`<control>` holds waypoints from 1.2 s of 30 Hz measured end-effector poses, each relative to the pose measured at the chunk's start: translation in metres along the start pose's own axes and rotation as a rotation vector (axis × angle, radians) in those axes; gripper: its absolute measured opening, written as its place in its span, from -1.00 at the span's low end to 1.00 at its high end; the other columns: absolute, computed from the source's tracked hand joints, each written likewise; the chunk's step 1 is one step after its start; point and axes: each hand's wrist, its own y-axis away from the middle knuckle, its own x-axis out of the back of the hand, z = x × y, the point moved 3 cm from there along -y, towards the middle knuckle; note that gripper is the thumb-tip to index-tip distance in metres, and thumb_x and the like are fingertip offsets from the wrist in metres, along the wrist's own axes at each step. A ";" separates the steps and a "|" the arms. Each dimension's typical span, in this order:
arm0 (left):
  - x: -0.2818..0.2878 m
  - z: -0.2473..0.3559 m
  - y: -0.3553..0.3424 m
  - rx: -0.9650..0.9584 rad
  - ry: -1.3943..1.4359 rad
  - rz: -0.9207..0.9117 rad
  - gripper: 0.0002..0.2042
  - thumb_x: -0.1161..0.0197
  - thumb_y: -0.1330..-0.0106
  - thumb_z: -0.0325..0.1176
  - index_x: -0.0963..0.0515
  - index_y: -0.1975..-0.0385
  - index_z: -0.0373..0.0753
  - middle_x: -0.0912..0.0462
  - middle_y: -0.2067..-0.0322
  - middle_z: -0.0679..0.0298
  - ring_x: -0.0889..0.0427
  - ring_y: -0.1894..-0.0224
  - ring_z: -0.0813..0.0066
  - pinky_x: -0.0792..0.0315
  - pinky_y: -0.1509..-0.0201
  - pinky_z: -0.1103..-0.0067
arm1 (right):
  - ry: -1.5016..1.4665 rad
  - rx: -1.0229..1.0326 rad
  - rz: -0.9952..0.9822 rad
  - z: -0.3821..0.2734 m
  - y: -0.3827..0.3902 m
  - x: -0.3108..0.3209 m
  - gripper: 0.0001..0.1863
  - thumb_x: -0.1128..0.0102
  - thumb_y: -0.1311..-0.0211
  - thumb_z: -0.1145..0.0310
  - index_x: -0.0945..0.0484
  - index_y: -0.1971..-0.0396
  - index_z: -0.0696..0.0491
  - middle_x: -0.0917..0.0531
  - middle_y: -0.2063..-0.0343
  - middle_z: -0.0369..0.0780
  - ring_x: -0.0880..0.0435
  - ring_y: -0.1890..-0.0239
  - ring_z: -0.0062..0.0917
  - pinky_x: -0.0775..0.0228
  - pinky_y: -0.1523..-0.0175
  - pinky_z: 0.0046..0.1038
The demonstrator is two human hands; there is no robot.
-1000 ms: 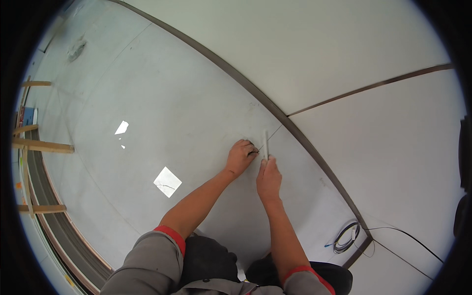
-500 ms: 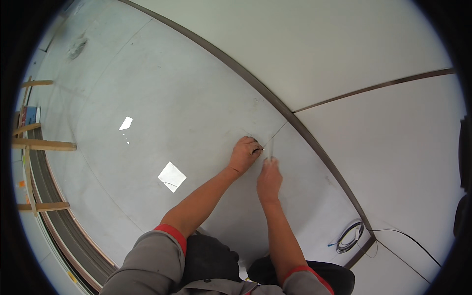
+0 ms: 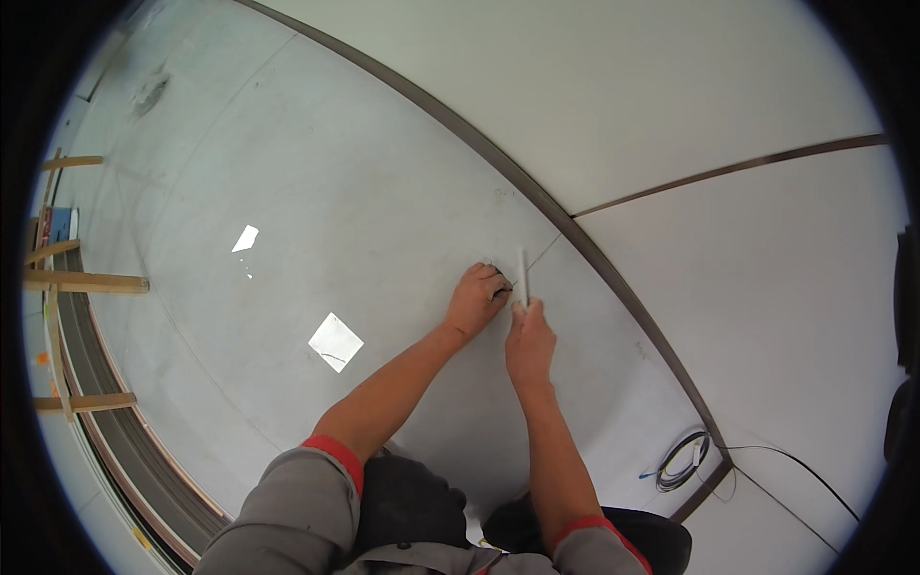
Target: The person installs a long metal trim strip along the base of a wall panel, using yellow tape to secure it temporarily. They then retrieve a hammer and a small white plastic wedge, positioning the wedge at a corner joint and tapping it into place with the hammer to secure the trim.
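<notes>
My left hand (image 3: 477,297) rests on the pale grey floor surface (image 3: 402,211), fingers curled round a small dark object (image 3: 497,292) whose shape is mostly hidden, its thin tip near a fine straight line on the surface. Just to its right, my right hand (image 3: 528,340) grips a long, light grey bar-shaped tool (image 3: 522,278), held upward in the picture over that line. The far end of the bar is faint and blurred. A dark grey strip (image 3: 604,259) runs diagonally beyond both hands, bordering large white panels (image 3: 728,77).
A coiled black cable (image 3: 678,462) lies at lower right, a strand running across the white panel. Wooden battens (image 3: 91,282) and long dark profiles (image 3: 115,450) lie along the left edge, with a blue box (image 3: 62,222). Bright white patches (image 3: 335,342) show on the grey surface.
The bar in my right hand looked blurred in motion half a second ago; that hand is now slightly higher. My left hand stays at the line. The whole view has shifted slightly.
</notes>
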 end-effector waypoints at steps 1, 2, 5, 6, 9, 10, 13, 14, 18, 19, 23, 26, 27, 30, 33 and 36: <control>0.001 0.000 0.000 0.008 0.008 0.002 -0.86 -0.40 0.03 -0.58 -0.65 0.44 -0.25 -0.59 0.43 0.24 -0.53 0.28 0.22 -0.48 0.19 0.38 | -0.068 0.005 0.069 -0.005 0.000 0.006 -0.77 0.06 -0.51 0.27 -0.39 0.18 0.16 -0.59 0.56 0.02 -0.60 0.48 0.03 -0.43 0.34 -0.10; 0.001 -0.001 0.001 0.017 0.015 0.004 -0.86 -0.40 0.03 -0.58 -0.64 0.44 -0.25 -0.58 0.43 0.24 -0.54 0.28 0.22 -0.48 0.19 0.38 | -0.136 0.010 0.137 -0.009 0.001 0.011 -0.77 0.05 -0.51 0.27 -0.39 0.18 0.16 -0.59 0.56 0.03 -0.60 0.46 0.05 -0.43 0.34 -0.09; -0.002 0.004 -0.002 0.003 0.007 -0.002 -0.86 -0.40 0.03 -0.58 -0.64 0.45 -0.25 -0.59 0.43 0.24 -0.54 0.28 0.22 -0.48 0.19 0.39 | 0.056 -0.035 0.065 0.026 0.011 -0.014 -0.78 0.05 -0.51 0.27 -0.38 0.18 0.15 -0.59 0.56 0.03 -0.61 0.45 0.05 -0.42 0.33 -0.09; -0.001 0.003 -0.003 -0.002 -0.006 -0.002 -0.86 -0.40 0.03 -0.58 -0.64 0.46 -0.25 -0.59 0.43 0.24 -0.54 0.28 0.22 -0.48 0.19 0.39 | 0.183 -0.056 -0.014 0.026 0.010 -0.019 -0.78 0.05 -0.51 0.27 -0.38 0.19 0.15 -0.59 0.56 0.03 -0.61 0.45 0.05 -0.42 0.34 -0.10; -0.003 0.001 0.001 -0.012 -0.029 0.008 -0.87 -0.39 0.03 -0.57 -0.64 0.46 -0.24 -0.59 0.43 0.24 -0.54 0.27 0.22 -0.49 0.19 0.38 | 0.156 0.045 -0.010 0.021 0.006 -0.011 -0.77 0.05 -0.50 0.26 -0.38 0.19 0.15 -0.60 0.54 0.05 -0.61 0.43 0.06 -0.42 0.32 -0.08; -0.002 0.000 0.002 0.002 -0.018 -0.003 -0.87 -0.39 0.02 -0.57 -0.64 0.46 -0.24 -0.58 0.43 0.23 -0.54 0.27 0.21 -0.49 0.19 0.38 | 0.058 0.032 0.041 0.011 0.005 -0.003 -0.77 0.05 -0.50 0.26 -0.37 0.20 0.15 -0.61 0.52 0.06 -0.61 0.42 0.07 -0.42 0.31 -0.06; -0.001 -0.001 0.000 0.012 -0.017 -0.021 -0.88 -0.38 0.02 -0.56 -0.63 0.47 -0.24 -0.57 0.43 0.23 -0.53 0.28 0.19 -0.48 0.17 0.37 | -0.022 -0.017 0.060 0.005 0.005 0.003 -0.76 0.04 -0.50 0.24 -0.37 0.23 0.15 -0.61 0.51 0.07 -0.61 0.42 0.07 -0.41 0.31 -0.04; -0.002 0.000 -0.001 0.001 -0.037 -0.015 -0.88 -0.38 0.02 -0.56 -0.63 0.46 -0.24 -0.57 0.43 0.23 -0.53 0.28 0.19 -0.48 0.17 0.36 | 0.094 -0.039 -0.030 0.024 0.009 -0.015 -0.75 0.04 -0.50 0.24 -0.37 0.24 0.15 -0.60 0.52 0.06 -0.62 0.44 0.03 -0.41 0.32 -0.06; -0.002 0.001 -0.002 -0.005 -0.029 -0.011 -0.87 -0.40 0.02 -0.55 -0.63 0.46 -0.24 -0.56 0.45 0.24 -0.52 0.29 0.19 -0.48 0.18 0.36 | 0.169 -0.094 -0.064 0.030 0.006 -0.015 -0.75 0.06 -0.51 0.25 -0.39 0.25 0.15 -0.61 0.51 -0.04 -0.58 0.47 -0.05 -0.40 0.30 -0.15; -0.002 0.002 0.000 0.000 -0.025 -0.017 -0.87 -0.40 0.01 -0.55 -0.63 0.46 -0.23 -0.56 0.45 0.25 -0.52 0.29 0.20 -0.48 0.18 0.36 | 0.021 -0.160 -0.023 0.036 0.004 -0.014 -0.75 0.05 -0.51 0.25 -0.40 0.26 0.15 -0.60 0.52 -0.07 -0.56 0.50 -0.11 -0.39 0.31 -0.18; -0.001 0.001 0.000 0.000 -0.028 -0.023 -0.88 -0.41 0.00 -0.54 -0.63 0.46 -0.23 -0.57 0.45 0.25 -0.53 0.28 0.20 -0.48 0.18 0.36 | -0.379 -0.287 0.085 0.039 -0.020 -0.006 -0.74 -0.01 -0.48 0.23 -0.47 0.26 0.15 -0.54 0.58 -0.18 -0.48 0.57 -0.38 -0.35 0.35 -0.32; -0.002 0.000 0.000 -0.001 -0.038 -0.028 -0.88 -0.41 0.00 -0.53 -0.63 0.46 -0.23 -0.57 0.44 0.26 -0.53 0.28 0.21 -0.48 0.18 0.37 | -0.441 -0.288 0.008 0.034 -0.035 -0.007 -0.73 -0.07 -0.44 0.24 -0.53 0.28 0.17 -0.52 0.60 -0.24 -0.43 0.57 -0.56 -0.33 0.38 -0.40; -0.002 -0.002 0.000 0.001 -0.042 -0.031 -0.87 -0.41 0.00 -0.53 -0.63 0.45 -0.22 -0.58 0.44 0.26 -0.53 0.28 0.21 -0.48 0.19 0.37 | -0.446 -0.288 -0.037 0.033 -0.039 -0.010 -0.73 -0.09 -0.43 0.25 -0.54 0.29 0.18 -0.52 0.60 -0.25 -0.42 0.56 -0.61 -0.32 0.38 -0.42; -0.002 -0.003 0.000 -0.004 -0.051 -0.039 -0.85 -0.40 0.00 -0.53 -0.64 0.40 -0.23 -0.59 0.40 0.25 -0.55 0.26 0.20 -0.49 0.16 0.37 | -0.500 -0.271 -0.087 0.038 -0.048 -0.014 -0.77 -0.14 -0.42 0.31 -0.55 0.28 0.20 -0.57 0.54 -0.30 -0.51 0.52 -0.69 -0.43 0.36 -0.54; 0.005 -0.003 -0.002 0.031 0.044 -0.043 -0.81 -0.39 -0.02 -0.53 -0.66 0.33 -0.23 -0.60 0.37 0.24 -0.57 0.22 0.20 -0.50 0.14 0.38 | -0.637 -0.246 -0.097 0.039 -0.046 -0.022 -0.79 -0.13 -0.42 0.36 -0.55 0.29 0.23 -0.62 0.48 -0.26 -0.60 0.46 -0.65 -0.53 0.26 -0.54; 0.010 -0.002 -0.005 0.057 0.055 -0.108 -0.78 -0.38 -0.03 -0.54 -0.67 0.28 -0.22 -0.60 0.36 0.22 -0.59 0.19 0.20 -0.50 0.11 0.39 | -0.546 -0.248 -0.068 0.035 -0.047 -0.016 -0.80 -0.10 -0.43 0.38 -0.53 0.28 0.24 -0.65 0.44 -0.22 -0.65 0.41 -0.61 -0.58 0.20 -0.52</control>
